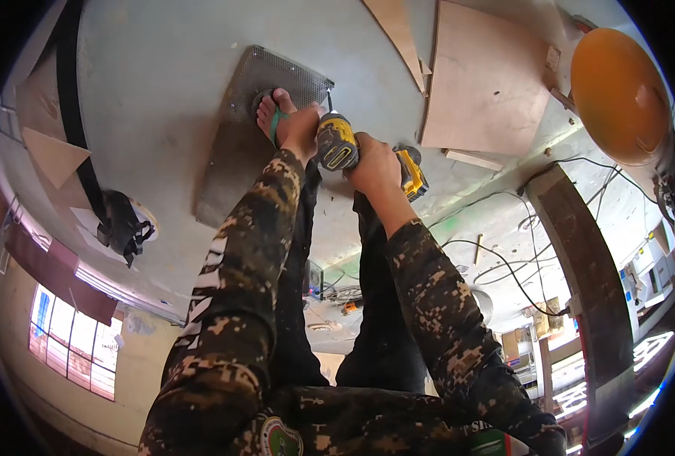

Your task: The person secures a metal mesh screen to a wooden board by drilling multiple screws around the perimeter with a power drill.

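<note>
My right hand (375, 163) is wrapped round the grip of a yellow and black cordless drill (339, 144). The drill points away from me, its bit reaching the corner of a perforated metal panel (276, 70) on the floor. Close beside the drill's front end is my left hand (303, 128), with its fingers drawn together. Part of that hand is hidden behind the drill, so what it grips does not show. A foot in a green-strapped sandal (275, 121) presses on the panel.
Plywood sheets (489, 80) lie at the upper right, near a large orange rounded object (618, 95). Black cables (504, 262) trail over the floor at right beside a long dark beam (584, 273). A black strapped item (124, 224) lies at left.
</note>
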Motion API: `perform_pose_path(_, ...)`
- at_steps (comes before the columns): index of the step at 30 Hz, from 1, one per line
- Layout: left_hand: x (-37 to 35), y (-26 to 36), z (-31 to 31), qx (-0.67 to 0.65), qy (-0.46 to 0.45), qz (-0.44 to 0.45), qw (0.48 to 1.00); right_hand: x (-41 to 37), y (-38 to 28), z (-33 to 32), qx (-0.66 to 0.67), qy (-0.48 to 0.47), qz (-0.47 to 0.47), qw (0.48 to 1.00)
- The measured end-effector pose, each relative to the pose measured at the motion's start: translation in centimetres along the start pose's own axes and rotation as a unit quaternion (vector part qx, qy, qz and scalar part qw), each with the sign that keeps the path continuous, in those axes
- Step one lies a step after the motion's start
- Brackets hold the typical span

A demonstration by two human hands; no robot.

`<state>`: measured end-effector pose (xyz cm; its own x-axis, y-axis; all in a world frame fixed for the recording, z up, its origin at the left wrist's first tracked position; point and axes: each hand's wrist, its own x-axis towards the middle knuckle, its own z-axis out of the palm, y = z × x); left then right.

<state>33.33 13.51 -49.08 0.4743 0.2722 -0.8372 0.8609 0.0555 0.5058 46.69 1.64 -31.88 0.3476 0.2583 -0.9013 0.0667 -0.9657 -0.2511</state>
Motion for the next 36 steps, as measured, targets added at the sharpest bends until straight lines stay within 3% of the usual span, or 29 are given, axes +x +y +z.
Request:
perform_pose_path(1, -0.6, 0.7, -0.3, -0.239, 0.022, -0.199, 0.950, 0.0, -0.2, -0.3, 0.001, 0.005, -0.002, 1.000)
perform_pose_path(2, -1.8, 3.3, -1.0, -0.238, 0.021, -0.194, 0.951, 0.1, -0.4, -0.7, -0.003, -0.012, 0.008, 1.000)
perform_pose_path(4, -5.4, 11.4, -2.3, -0.216, 0.126, -0.296, 0.922, 0.4, -0.7, -1.2, -0.005, -0.024, 0.016, 1.000)
perform_pose_path(5, -6.8, 13.3, -2.4, -0.215, 0.126, -0.298, 0.922, 0.7, -0.9, -1.3, -0.026, -0.043, 0.032, 0.998)
perform_pose_path(6, -8.0, 14.8, -2.5, -0.022, 0.144, -0.194, 0.970, 1.0, -1.1, -1.2, -0.047, -0.056, 0.043, 0.996)
perform_pose_path(7, -8.9, 16.0, -2.5, 0.172, 0.157, -0.082, 0.969, 1.2, -1.2, -1.1, -0.044, -0.052, 0.039, 0.997)
perform_pose_path(8, -9.5, 17.1, -2.2, 0.169, 0.133, -0.135, 0.967, 1.3, -1.0, -1.1, -0.044, -0.050, 0.040, 0.997)
perform_pose_path(10, -9.6, 16.9, -1.2, 0.202, 0.182, -0.096, 0.957, 1.2, -0.9, -1.0, -0.044, -0.052, 0.044, 0.997)
perform_pose_path(21, -9.5, 16.5, -1.0, 0.125, 0.194, -0.099, 0.968, 1.2, -1.7, -2.5, -0.089, -0.112, 0.053, 0.988)
perform_pose_path(36, -9.3, 16.0, -1.0, 0.054, 0.230, -0.089, 0.968, 2.1, -1.8, -2.4, -0.127, -0.105, 0.028, 0.986)
